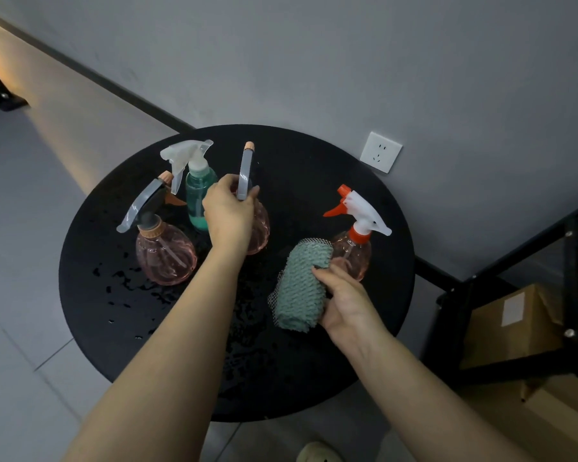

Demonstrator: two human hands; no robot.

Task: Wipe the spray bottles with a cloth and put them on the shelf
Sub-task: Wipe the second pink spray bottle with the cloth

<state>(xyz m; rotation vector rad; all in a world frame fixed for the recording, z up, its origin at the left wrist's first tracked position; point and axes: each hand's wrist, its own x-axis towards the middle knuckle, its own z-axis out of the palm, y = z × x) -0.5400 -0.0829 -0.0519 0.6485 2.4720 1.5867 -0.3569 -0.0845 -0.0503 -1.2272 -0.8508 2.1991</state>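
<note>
Head view: left hand (pixel 229 208) gripping grey-trigger pink bottle (pixel 259 228) near centre of round black surface (pixel 90 295). Right hand (pixel 344 301) gripping rolled green cloth (pixel 301 288) toward right edge, beside red-trigger bottle (pixel 354 251). Teal bottle (pixel 197 198) and second pink bottle (pixel 166 253) toward left edge. Water droplets on surface.

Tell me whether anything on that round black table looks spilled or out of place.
Water droplets are scattered across the round black table, mostly at its left and near edge around the pink round spray bottle with the grey trigger. All four bottles stand upright; nothing looks toppled or damaged.
</note>
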